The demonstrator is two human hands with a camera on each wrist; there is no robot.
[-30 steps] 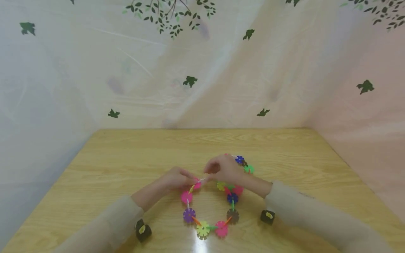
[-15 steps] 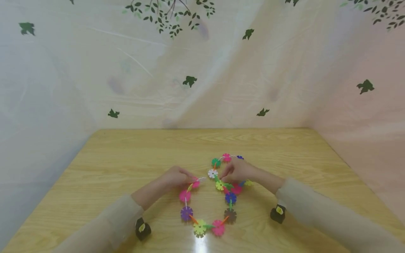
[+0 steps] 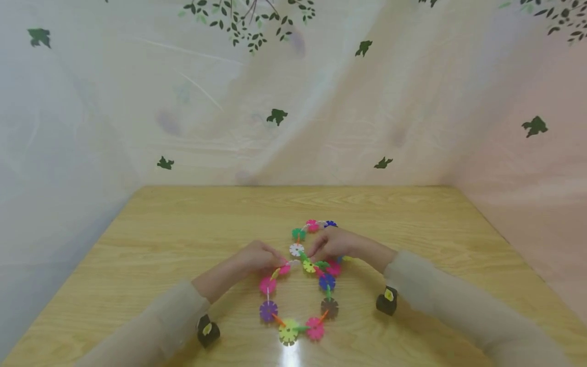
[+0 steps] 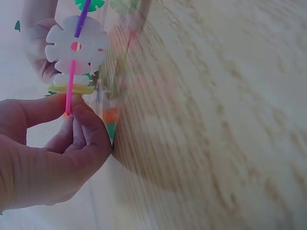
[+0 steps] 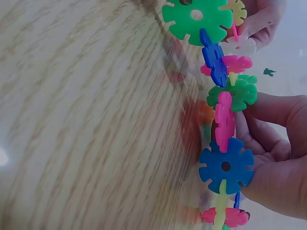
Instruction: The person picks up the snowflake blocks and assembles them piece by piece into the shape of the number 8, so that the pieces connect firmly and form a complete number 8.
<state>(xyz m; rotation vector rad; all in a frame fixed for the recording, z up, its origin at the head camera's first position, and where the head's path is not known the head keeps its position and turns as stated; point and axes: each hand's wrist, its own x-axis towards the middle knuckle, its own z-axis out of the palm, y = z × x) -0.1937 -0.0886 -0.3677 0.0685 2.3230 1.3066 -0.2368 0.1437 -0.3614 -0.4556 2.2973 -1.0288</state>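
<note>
A chain of slotted plastic snowflake discs lies curved on the table. My left hand pinches a pink disc at the chain's left end, where a white disc juts out edge-on. My right hand grips the other stretch of the chain, its fingertips at a green disc between a white disc and a yellow disc. The white end sits close beside that yellow disc. A blue disc hangs near the right palm, which hides part of the far loop.
The wooden table carries the whole chain. A pale curtain with leaf and bird prints hangs behind and at the sides. Dark wrist cameras hang below both sleeves.
My right hand leaves the white end, shifts right to the chain's other stretch, then brings it left. The gap to the white end narrows. The left hand stays nearly still on the pink disc.
</note>
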